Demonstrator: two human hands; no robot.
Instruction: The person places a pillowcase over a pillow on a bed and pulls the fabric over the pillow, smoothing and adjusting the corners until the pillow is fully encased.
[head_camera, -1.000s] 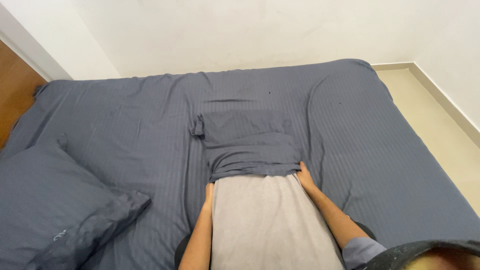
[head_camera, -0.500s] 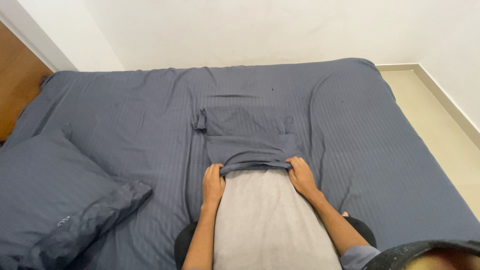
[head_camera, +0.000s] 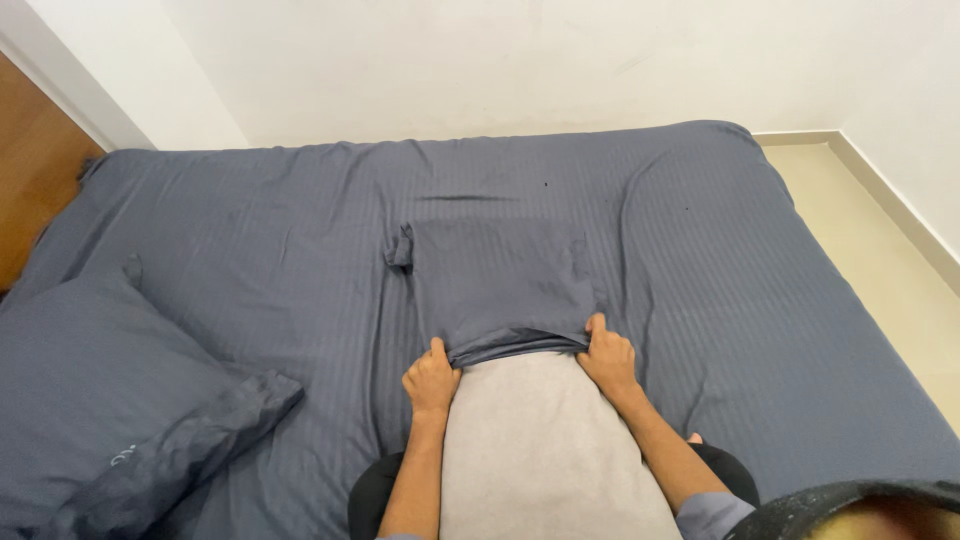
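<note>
Both hands had slid the pillowcase opening slightly back down the grey pillow since the earlier frame. Left hand and right hand each pinched its hem at a corner. Only the pillow's far end looked covered; most remained bare on the bed.
</note>
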